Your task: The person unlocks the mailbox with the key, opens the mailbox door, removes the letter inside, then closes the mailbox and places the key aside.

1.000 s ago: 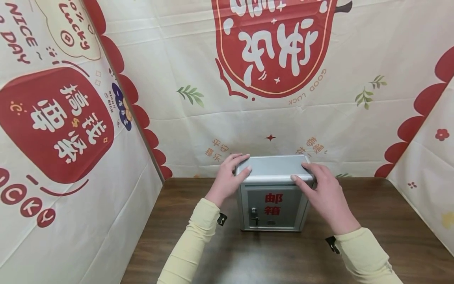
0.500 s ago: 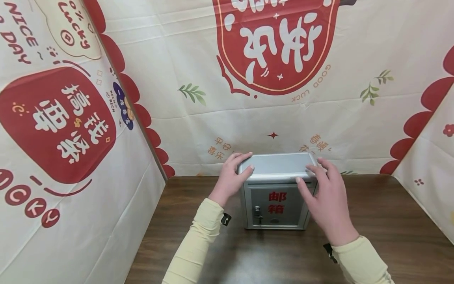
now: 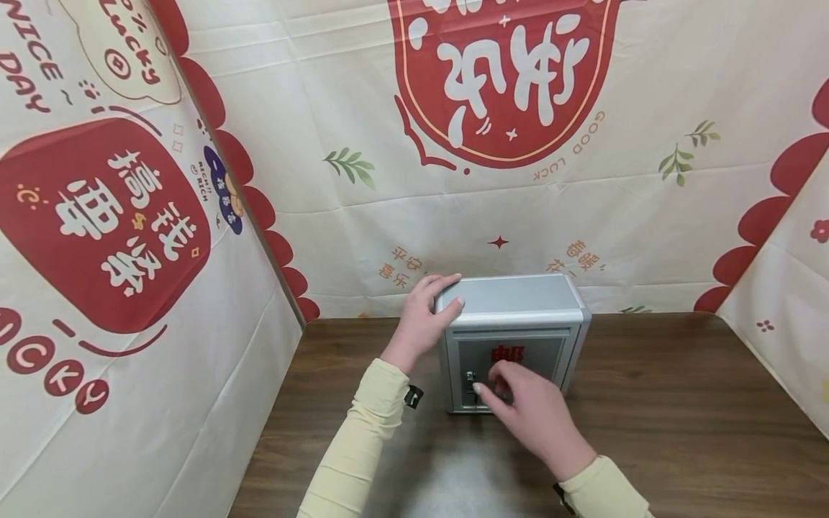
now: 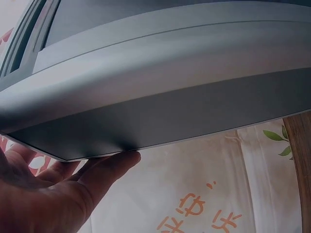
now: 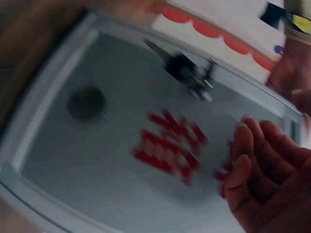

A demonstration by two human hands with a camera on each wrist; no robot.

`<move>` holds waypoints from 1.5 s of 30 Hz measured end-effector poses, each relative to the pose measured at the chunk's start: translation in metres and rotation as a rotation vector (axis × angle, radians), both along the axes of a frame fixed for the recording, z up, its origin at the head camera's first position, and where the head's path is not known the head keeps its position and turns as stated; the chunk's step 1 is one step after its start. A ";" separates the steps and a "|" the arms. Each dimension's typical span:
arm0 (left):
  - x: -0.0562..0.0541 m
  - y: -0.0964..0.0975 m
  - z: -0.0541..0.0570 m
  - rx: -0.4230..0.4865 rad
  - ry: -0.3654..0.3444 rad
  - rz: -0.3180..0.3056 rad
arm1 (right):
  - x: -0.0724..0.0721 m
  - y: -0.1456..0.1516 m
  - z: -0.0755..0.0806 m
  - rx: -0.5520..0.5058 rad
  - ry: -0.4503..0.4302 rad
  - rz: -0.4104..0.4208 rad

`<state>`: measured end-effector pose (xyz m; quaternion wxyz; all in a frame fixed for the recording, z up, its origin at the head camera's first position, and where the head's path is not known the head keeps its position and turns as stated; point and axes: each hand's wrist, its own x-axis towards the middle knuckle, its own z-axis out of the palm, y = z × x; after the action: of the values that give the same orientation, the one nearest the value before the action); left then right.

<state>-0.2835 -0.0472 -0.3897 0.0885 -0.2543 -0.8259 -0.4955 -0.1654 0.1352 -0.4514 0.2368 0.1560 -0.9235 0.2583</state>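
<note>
A grey metal mailbox with red characters on its front door stands upright on the wooden table. Its lock is at the door's left side, with a black-headed key blurred in the right wrist view. My left hand holds the mailbox's upper left corner, thumb on the top near the front and fingers towards the back edge. Right in front of the door is my right hand, fingers loosely bent and thumb apart, nothing between them. In the head view its thumb tip lies beside the lock and hides part of the door.
The brown wooden table extends on both sides of the mailbox. Close behind stands a cream cloth backdrop printed with red shapes and characters. Another printed cloth wall borders the left side.
My right hand has let go of the mailbox's top right corner and moved down and left to the front of the door. My left hand keeps its place on the upper left corner.
</note>
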 end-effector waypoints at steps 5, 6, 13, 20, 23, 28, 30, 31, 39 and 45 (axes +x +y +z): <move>0.000 0.000 0.000 0.011 -0.007 0.012 | -0.010 -0.015 -0.022 0.074 -0.165 -0.062; 0.000 0.000 0.000 0.010 -0.008 0.012 | -0.012 -0.017 -0.024 0.081 -0.171 -0.075; 0.000 0.000 0.000 0.014 -0.003 0.004 | -0.018 -0.025 -0.035 0.080 -0.159 -0.117; 0.000 0.001 0.001 0.019 -0.010 0.001 | -0.019 -0.029 -0.036 0.095 -0.173 -0.134; 0.000 0.001 0.000 0.024 -0.010 0.001 | -0.020 -0.030 -0.036 0.101 -0.178 -0.128; 0.000 0.001 0.000 0.022 -0.005 0.000 | -0.019 -0.033 -0.035 0.118 -0.149 -0.128; 0.000 0.001 -0.001 0.018 -0.005 0.002 | -0.019 -0.033 -0.036 0.124 -0.137 -0.128; 0.000 0.001 -0.001 0.016 -0.006 0.002 | -0.019 -0.034 -0.036 0.126 -0.132 -0.129; 0.000 0.000 0.000 0.018 -0.001 0.002 | -0.019 -0.036 -0.037 0.123 -0.147 -0.146; 0.000 0.001 -0.001 0.025 -0.004 -0.001 | -0.018 -0.037 -0.036 0.053 -0.213 -0.139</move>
<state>-0.2830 -0.0467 -0.3904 0.0897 -0.2525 -0.8196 -0.5064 -0.1830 0.0981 -0.4879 0.1504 0.0695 -0.9585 0.2319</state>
